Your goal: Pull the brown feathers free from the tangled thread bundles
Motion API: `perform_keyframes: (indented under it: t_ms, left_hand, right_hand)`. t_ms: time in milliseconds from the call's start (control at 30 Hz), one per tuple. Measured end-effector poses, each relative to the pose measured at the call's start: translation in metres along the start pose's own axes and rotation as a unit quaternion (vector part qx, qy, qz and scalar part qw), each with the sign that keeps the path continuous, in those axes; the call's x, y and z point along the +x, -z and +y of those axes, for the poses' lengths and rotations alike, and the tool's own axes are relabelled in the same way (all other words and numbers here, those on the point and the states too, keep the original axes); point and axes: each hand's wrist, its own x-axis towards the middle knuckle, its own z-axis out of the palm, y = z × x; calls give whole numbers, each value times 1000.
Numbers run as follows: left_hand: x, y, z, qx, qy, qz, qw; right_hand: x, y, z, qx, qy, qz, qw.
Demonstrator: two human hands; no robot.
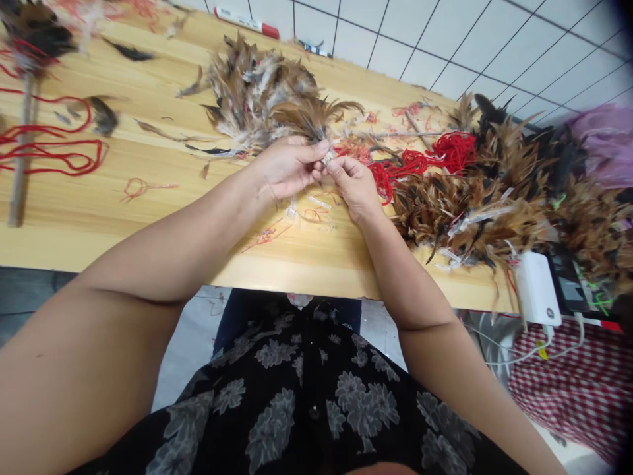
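Between my two hands is a small bunch of brown feathers (309, 120), its tips fanned out away from me. My left hand (291, 165) pinches the bunch near its quill ends, thumb on top. My right hand (353, 185) meets it there, thumb and fingertip closed on the pale quill ends. Just beyond my left hand lies a large pile of brown and whitish feathers (262, 92). Red yarn (415, 161) lies tangled on the table to the right of my hands. Thin scraps of string (316, 214) are scattered below them.
At the left, a stick (22, 158) topped with dark feathers lies by loops of red cord (59, 155). Feather bundles (459, 204) crowd the right side, beside a white power bank (537, 290) with cables. Markers (247, 22) lie along the far edge by the tiled wall (445, 39).
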Motion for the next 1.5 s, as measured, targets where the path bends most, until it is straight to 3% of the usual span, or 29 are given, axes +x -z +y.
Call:
perform_keyframes:
  t_ms: [133, 367, 533, 867, 1267, 1500]
  left_hand:
    - [4, 4, -1, -12, -10, 18, 1000]
    - [2, 5, -1, -17, 15, 2, 1000]
    - [1, 0, 1, -35, -15, 21, 999]
    - [-7, -10, -7, -57, 22, 22, 998]
    - [-14, -20, 0, 4, 0, 43, 999]
    - [-2, -1, -1, 77, -33, 15, 996]
  right_hand:
    - [-1, 0, -1, -10, -2, 4, 1000]
    - [-1, 0, 0, 13, 6, -2, 1000]
    - [-1, 0, 0, 10, -12, 7, 1000]
    - [2, -2, 5, 15, -13, 5, 1000]
    - [-2, -5, -4, 32, -26, 9, 999]
    - [0, 2, 1, 46, -49, -4, 998]
